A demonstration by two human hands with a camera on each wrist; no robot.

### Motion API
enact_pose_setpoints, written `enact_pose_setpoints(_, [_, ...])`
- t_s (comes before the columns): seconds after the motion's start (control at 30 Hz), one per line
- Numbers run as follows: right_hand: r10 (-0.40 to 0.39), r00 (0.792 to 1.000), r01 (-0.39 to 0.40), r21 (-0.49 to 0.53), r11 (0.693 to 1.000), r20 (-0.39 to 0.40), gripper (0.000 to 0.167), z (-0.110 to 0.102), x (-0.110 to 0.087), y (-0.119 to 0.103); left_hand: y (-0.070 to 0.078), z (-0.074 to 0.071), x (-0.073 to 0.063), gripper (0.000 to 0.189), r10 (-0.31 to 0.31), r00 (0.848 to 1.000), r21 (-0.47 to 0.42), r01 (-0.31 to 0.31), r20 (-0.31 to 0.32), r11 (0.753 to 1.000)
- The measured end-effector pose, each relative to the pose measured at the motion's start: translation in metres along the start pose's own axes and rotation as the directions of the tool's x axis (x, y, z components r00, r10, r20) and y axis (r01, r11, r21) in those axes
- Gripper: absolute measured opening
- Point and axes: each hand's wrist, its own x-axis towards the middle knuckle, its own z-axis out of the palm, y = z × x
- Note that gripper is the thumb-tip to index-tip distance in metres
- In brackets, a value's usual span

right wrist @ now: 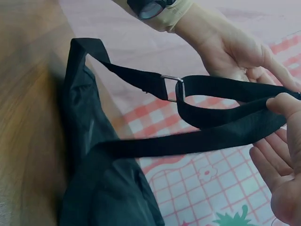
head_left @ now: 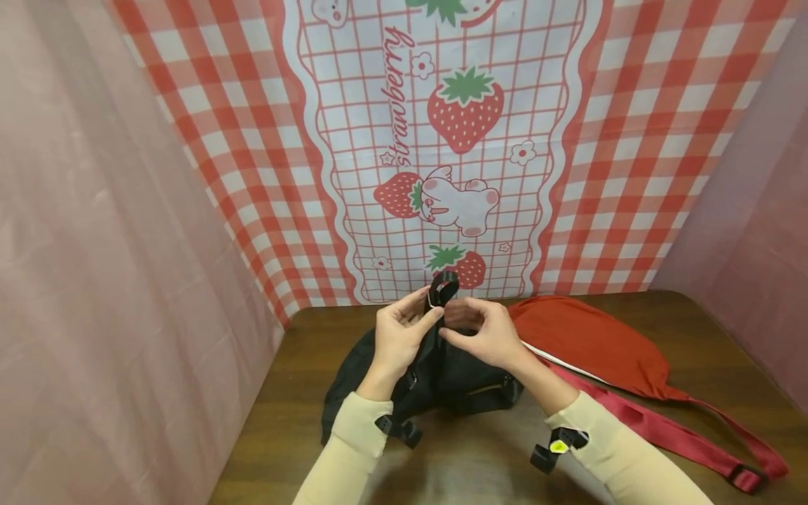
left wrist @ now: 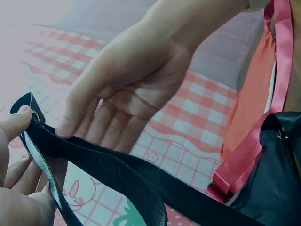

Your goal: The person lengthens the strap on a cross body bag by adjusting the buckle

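A black bag (head_left: 353, 382) lies on the table under both hands, its black webbing strap (right wrist: 188, 146) raised off it. With thumb and fingers, my left hand (head_left: 400, 340) pinches the strap near a small metal piece, where a short loop stands up. My right hand (head_left: 489, 335) is just beside it; in the right wrist view its thumb lies on the strap, fingers behind. Partway along the strap, a silver rectangular slider (right wrist: 181, 88) shows in the right wrist view. Some fingertips are hidden behind the webbing.
A red crescent-shaped bag (head_left: 587, 344) with a white zip edge lies to the right on the brown wooden table (head_left: 271, 421). Its pinkish-red strap (head_left: 663, 431) trails toward the front right. Behind the table hangs a checked strawberry cloth (head_left: 467, 116).
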Motion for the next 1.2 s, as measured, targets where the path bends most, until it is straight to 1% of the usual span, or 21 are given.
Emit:
enact_pose_setpoints(0.13, [0.019,0.999,-0.019,-0.004,1.0,0.027,0.036,0.0,-0.005,0.003,-0.001,0.0,0.0,0.041,-0.003,1.0,-0.013,0.003,-0.002,1.0])
enact_pose_setpoints(0.2, [0.012,0.999,-0.012,-0.014,1.0,0.034,0.037,0.0,-0.006,0.004,-0.001,0.0,0.0,0.042,-0.008,1.0,-0.014,0.008,0.004,1.0])
enact_pose_setpoints(0.33, [-0.014,1.0,0.014,-0.03,0.999,0.006,0.034,0.001,-0.002,0.002,-0.002,0.001,0.0,0.043,-0.015,1.0,-0.003,0.015,0.013,1.0])
enact_pose_setpoints(0.5, [-0.007,1.0,0.007,-0.009,1.0,-0.023,0.034,0.005,0.0,0.0,-0.001,0.0,-0.001,0.043,-0.009,1.0,0.012,0.009,0.005,1.0])
enact_pose_setpoints(0.6, [0.002,1.0,-0.002,-0.003,1.0,-0.005,0.036,0.005,-0.005,0.003,-0.001,-0.001,-0.001,0.042,0.0,1.0,0.018,0.0,-0.004,1.0])
enact_pose_setpoints(0.73, [0.015,0.999,-0.014,-0.036,0.999,0.04,0.036,0.005,-0.011,0.008,0.0,-0.002,-0.001,0.041,0.012,1.0,0.011,-0.012,-0.006,1.0])
enact_pose_setpoints(0.8, [0.019,0.998,-0.016,-0.049,0.999,0.053,0.036,0.005,-0.013,0.009,0.0,-0.001,-0.001,0.041,0.007,1.0,0.008,-0.007,-0.007,1.0])
enact_pose_setpoints(0.9, [0.01,0.999,-0.009,-0.042,0.999,0.032,0.039,0.006,-0.012,0.008,0.001,0.0,-0.003,0.041,0.001,1.0,0.009,-0.001,-0.007,1.0])
enact_pose_setpoints(1.07, [-0.025,0.999,0.023,-0.037,0.999,-0.042,0.04,0.007,-0.006,0.002,0.002,0.002,-0.003,0.043,0.005,1.0,0.014,-0.005,0.004,1.0])
enact_pose_setpoints(1.13, [-0.027,0.998,0.025,-0.036,0.999,-0.052,0.039,0.007,-0.006,0.001,0.002,0.002,-0.003,0.043,0.008,1.0,0.015,-0.008,0.005,1.0])
enact_pose_setpoints(1.2, [-0.022,0.999,0.021,-0.029,0.999,-0.047,0.038,0.006,-0.006,0.001,0.003,0.001,-0.002,0.043,0.012,1.0,0.017,-0.012,0.001,1.0])
